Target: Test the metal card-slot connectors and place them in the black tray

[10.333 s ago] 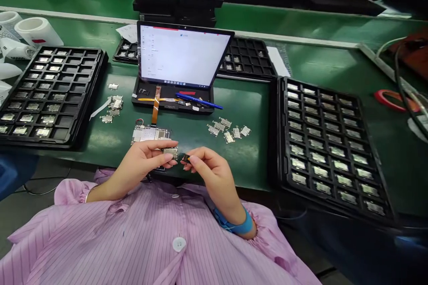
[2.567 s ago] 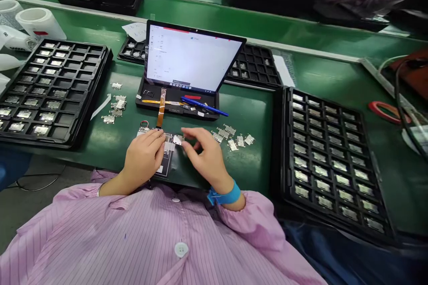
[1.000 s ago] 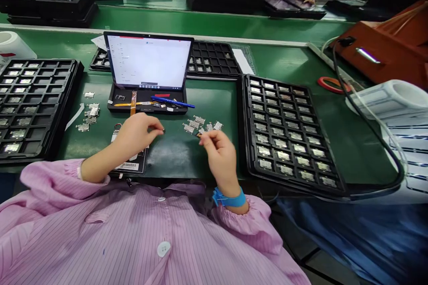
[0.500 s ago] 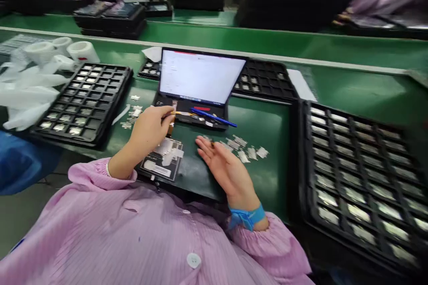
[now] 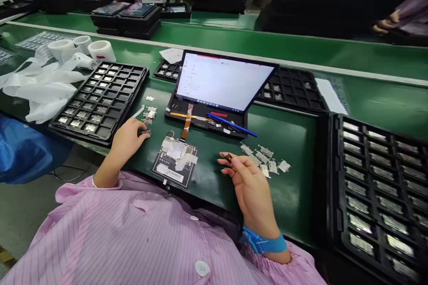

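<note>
Green bench surface [image 5: 290,136], viewed remotely through the head camera. I noted the left hand [image 5: 126,141] with thumb and fingertips closed on a small silver module [image 5: 146,132], just beside the left loose modules [image 5: 150,113]; I could not tell whether it was clear of the bench. The right hand [image 5: 252,182] pinched a small dark piece [image 5: 228,157] at its fingertips, near the right loose modules [image 5: 265,161]. Between the hands, and touched by neither, lay the circuit board [image 5: 174,149] on its black panel [image 5: 156,164].

Risks, my judgement. (1) Dark piece: small, gripped at the tips only; a slackened pinch could drop it among the right group. (2) Silver module: neighbours crowded it, so a careless finger could scatter them; as both groups looked alike, strays could get mixed. (3) Ribbon cable [image 5: 187,121]: it ran from the board to the black case [image 5: 171,115] under the screen [image 5: 224,81]; a snagged wrist could strain its joint. (4) Panel: close to the bench's near edge, where a brushing sleeve could shift it.
</note>
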### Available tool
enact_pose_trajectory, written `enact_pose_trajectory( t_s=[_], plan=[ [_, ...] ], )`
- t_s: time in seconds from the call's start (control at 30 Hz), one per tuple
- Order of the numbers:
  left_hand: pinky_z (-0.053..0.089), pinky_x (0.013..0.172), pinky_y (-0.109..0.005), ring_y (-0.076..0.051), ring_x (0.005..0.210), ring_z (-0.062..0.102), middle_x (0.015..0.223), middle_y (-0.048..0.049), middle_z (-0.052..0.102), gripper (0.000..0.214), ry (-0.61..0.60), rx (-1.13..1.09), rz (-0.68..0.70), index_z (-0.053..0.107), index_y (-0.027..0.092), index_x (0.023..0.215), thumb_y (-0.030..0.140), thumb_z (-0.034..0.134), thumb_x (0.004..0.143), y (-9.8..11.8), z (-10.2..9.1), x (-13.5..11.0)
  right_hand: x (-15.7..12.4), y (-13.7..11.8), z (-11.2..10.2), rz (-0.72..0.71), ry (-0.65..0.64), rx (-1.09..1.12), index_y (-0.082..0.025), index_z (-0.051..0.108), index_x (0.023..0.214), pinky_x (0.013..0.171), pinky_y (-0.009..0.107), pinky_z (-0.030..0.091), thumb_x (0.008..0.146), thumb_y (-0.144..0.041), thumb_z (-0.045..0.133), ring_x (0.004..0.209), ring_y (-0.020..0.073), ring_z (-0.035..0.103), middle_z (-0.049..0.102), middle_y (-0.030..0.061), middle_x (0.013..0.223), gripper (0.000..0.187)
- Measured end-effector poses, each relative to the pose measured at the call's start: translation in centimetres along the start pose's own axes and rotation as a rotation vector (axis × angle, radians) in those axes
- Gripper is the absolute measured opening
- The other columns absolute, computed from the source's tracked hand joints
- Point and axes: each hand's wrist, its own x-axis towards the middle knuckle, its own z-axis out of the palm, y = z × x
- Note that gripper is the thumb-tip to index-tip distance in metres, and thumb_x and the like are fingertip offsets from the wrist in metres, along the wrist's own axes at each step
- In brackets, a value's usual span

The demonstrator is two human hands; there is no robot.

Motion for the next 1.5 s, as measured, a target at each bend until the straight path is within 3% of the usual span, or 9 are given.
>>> enact_pose_trajectory(
  t_s=[0.13, 0.27, 0.4, 0.53, 0.63, 0.93, 1.27, 1.37, 1.5],
  plan=[
    [0.05, 0.077, -0.034, -0.02, 0.09, 0.063, 0.097, -0.0055, 0.067, 0.009, -0.056, -0.335, 0.053, 0.056, 0.02, 0.08, 0.022, 0.064, 0.083, 3.1, -0.1, -1.3, -1.6, -0.7, 1.7, 0.028, -0.158, -0.146, -0.019, 0.066, 0.082, 0.064, 0.023, 0.048, 0.082, -0.038, 0.07, 0.074, 0.0126, 0.063, 0.07, 0.0042, 0.09, 0.019],
    [0.05, 0.074, -0.029, -0.015, 0.085, 0.062, 0.092, -0.0028, 0.066, 0.019, -0.384, -0.867, 0.115, 0.049, 0.019, 0.078, 0.027, 0.065, 0.084, 6.9, 0.6, -2.8, -3.1, -2.0, 3.1, 0.024, -0.282, -0.187, -0.019, 0.061, 0.079, 0.061, 0.024, 0.046, 0.084, -0.04, 0.068, 0.066, 0.0128, 0.061, 0.069, 0.0024, 0.073, 0.022],
    [0.05, 0.073, -0.026, -0.012, 0.079, 0.06, 0.089, -0.0007, 0.062, 0.023, -0.577, -1.1, 0.045, 0.059, 0.017, 0.085, 0.029, 0.077, 0.075, 9.0, 1.7, -4.1, -4.0, -2.9, 3.0, -0.022, -0.249, -0.239, -0.019, 0.06, 0.078, 0.061, 0.024, 0.047, 0.085, -0.037, 0.066, 0.065, 0.0127, 0.063, 0.069, 0.0015, 0.072, 0.02],
    [0.054, 0.079, -0.028, -0.015, 0.085, 0.067, 0.095, -0.0021, 0.066, 0.022, -0.675, -1.247, -0.063, 0.064, 0.017, 0.095, 0.028, 0.074, 0.079, 9.7, 1.9, -5.0, -4.3, -2.8, 2.1, -0.02, -0.19, -0.278, -0.019, 0.058, 0.077, 0.056, 0.023, 0.046, 0.085, -0.036, 0.065, 0.062, 0.0126, 0.063, 0.068, 0.0012, 0.069, 0.02],
    [0.055, 0.085, -0.027, -0.015, 0.09, 0.07, 0.096, -0.0011, 0.069, 0.021, -0.668, -1.334, -0.089, 0.065, 0.019, 0.099, 0.025, 0.074, 0.081, 10.0, 1.8, -5.4, -4.6, -2.6, 1.8, -0.003, -0.188, -0.269, -0.019, 0.057, 0.076, 0.051, 0.022, 0.045, 0.084, -0.037, 0.065, 0.057, 0.0121, 0.061, 0.067, 0.0008, 0.065, 0.022],
    [0.055, 0.076, -0.017, -0.009, 0.082, 0.07, 0.093, 0.0014, 0.072, 0.017, -0.658, -1.257, -0.08, 0.067, 0.019, 0.097, 0.018, 0.072, 0.081, 10.5, 1.0, -5.7, -5.0, -2.5, 1.6, 0.051, -0.236, -0.245, -0.018, 0.056, 0.076, 0.045, 0.019, 0.044, 0.083, -0.038, 0.067, 0.054, 0.0105, 0.06, 0.068, 0.0019, 0.07, 0.023],
    [0.059, 0.079, -0.027, -0.014, 0.082, 0.071, 0.097, -0.0019, 0.073, 0.016, -0.666, -1.129, 0.027, 0.068, 0.02, 0.1, 0.021, 0.067, 0.084, 10.3, 1.8, -5.7, -4.4, -2.1, 2.2, 0.125, -0.31, -0.325, -0.018, 0.056, 0.076, 0.041, 0.018, 0.042, 0.083, -0.04, 0.066, 0.044, 0.0069, 0.053, 0.061, -0.0028, 0.062, 0.025],
    [0.057, 0.089, -0.033, -0.018, 0.1, 0.069, 0.114, -0.0054, 0.07, 0.029, -0.463, -0.962, 0.14, 0.064, 0.022, 0.115, 0.024, 0.066, 0.086, 9.6, 2.3, -5.0, -3.0, -1.7, 2.4, 0.08, -0.25, -0.346, -0.017, 0.056, 0.077, 0.04, 0.017, 0.042, 0.083, -0.041, 0.065, 0.044, 0.0072, 0.054, 0.062, -0.0018, 0.062, 0.026],
    [0.044, 0.108, -0.047, -0.026, 0.127, 0.053, 0.129, -0.01, 0.063, 0.032, -0.112, -0.442, 0.373, 0.061, 0.018, 0.121, 0.024, 0.062, 0.089, 8.1, 3.6, -3.8, -0.2, -1.2, 2.5, 0.082, -0.153, -0.382, -0.017, 0.055, 0.073, 0.036, 0.017, 0.041, 0.08, -0.039, 0.066, 0.043, 0.0086, 0.057, 0.063, -0.0002, 0.061, 0.025]
  ],
)
